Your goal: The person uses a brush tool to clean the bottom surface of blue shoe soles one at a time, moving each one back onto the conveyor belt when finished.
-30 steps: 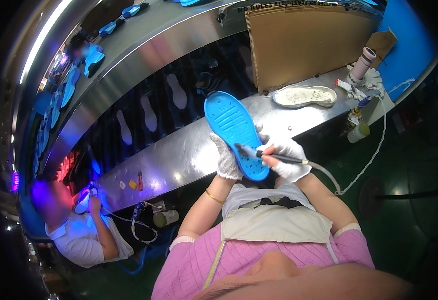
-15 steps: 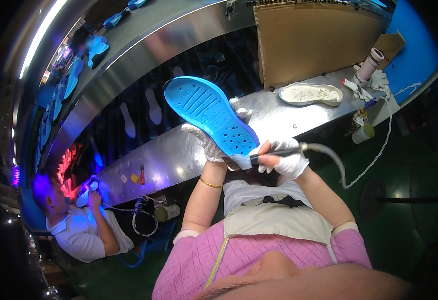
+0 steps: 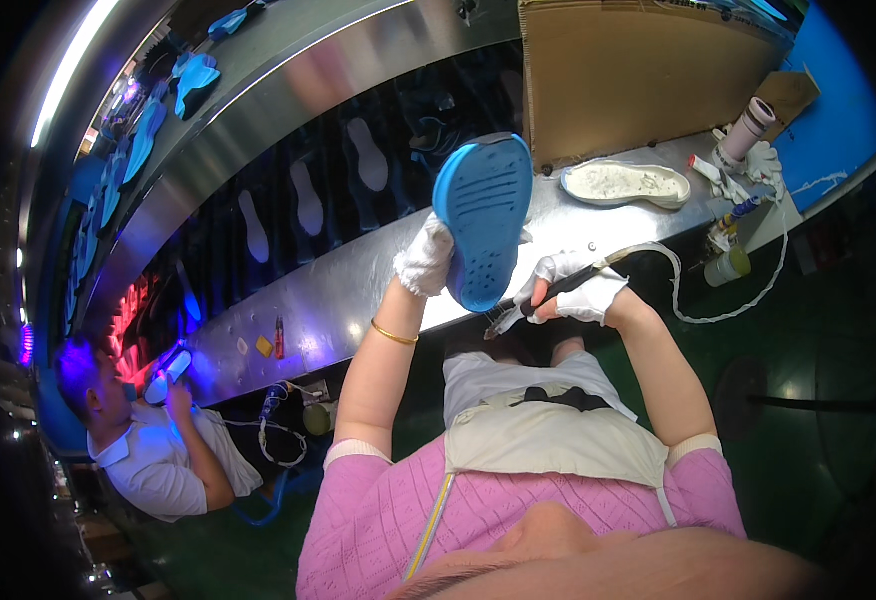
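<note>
Between the two hands, raised above the lap, sits a blue moulded rubber shoe sole point(image 3: 482, 220), tread side toward the camera, toe end up. Left hand point(image 3: 425, 257) in a white knit glove is clamped on the sole's left edge near the heel. Right hand point(image 3: 575, 292), also in a white glove, is closed around a dark pen-shaped hose-fed tool point(image 3: 536, 301); the tip sits just below the heel, touching or nearly so, can't tell which.

Risks as I judge them: the sole is held one-handed at one edge, so pressure from the tool could twist it out of the glove, knit on smooth rubber being a weak grip. The white hose point(image 3: 680, 285) loops down off the bench edge on the right hand's side; a snag would jerk the tip off line.

Materials: sole is matte, flexible-looking, with small round holes and ribbed tread. Beyond the hands, a brushed steel bench point(image 3: 338, 290), glossy and reflective. Past the right hand lies a pale off-white sole point(image 3: 625, 184) with a rough-looking surface, backed by a brown cardboard panel point(image 3: 638, 80).
</note>
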`<state>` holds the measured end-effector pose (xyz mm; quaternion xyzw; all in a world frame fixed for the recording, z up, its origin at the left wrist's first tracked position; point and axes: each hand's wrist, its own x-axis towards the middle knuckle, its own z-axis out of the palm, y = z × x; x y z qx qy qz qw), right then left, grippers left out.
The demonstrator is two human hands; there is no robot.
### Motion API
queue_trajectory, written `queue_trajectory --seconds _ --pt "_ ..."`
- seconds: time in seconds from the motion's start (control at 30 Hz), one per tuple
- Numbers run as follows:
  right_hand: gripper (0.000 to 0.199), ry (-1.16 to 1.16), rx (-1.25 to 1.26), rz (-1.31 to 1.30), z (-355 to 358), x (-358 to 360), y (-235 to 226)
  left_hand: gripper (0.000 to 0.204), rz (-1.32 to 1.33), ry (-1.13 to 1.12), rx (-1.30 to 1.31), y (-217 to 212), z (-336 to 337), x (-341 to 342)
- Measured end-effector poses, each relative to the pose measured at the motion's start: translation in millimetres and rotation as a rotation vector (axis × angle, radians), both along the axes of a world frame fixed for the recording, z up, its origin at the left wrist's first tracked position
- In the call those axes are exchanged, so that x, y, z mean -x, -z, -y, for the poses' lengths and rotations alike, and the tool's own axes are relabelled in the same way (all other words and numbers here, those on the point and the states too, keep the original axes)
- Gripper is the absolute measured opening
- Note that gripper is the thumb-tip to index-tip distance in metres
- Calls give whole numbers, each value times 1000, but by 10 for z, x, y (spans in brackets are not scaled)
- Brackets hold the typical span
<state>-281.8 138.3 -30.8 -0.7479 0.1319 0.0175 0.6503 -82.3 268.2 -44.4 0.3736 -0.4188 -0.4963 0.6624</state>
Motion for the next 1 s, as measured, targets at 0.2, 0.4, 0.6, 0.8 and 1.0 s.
queue_trajectory --seconds 0.2,0.4,0.6,0.8,1.0 --pt "14 102 268 248 -188 -50 8 92 34 -137 -332 -64 136 -29" --pt "12 55 30 16 -82 -103 -54 69 135 -164 -528 -105 279 -35" --pt "11 93 336 258 -70 -115 27 61 162 -188 -576 -162 316 -44" --pt "14 159 162 376 149 -95 7 68 160 -237 -558 -192 281 -14" --pt "14 75 206 184 220 -11 -37 84 26 -266 -531 -226 162 -67"
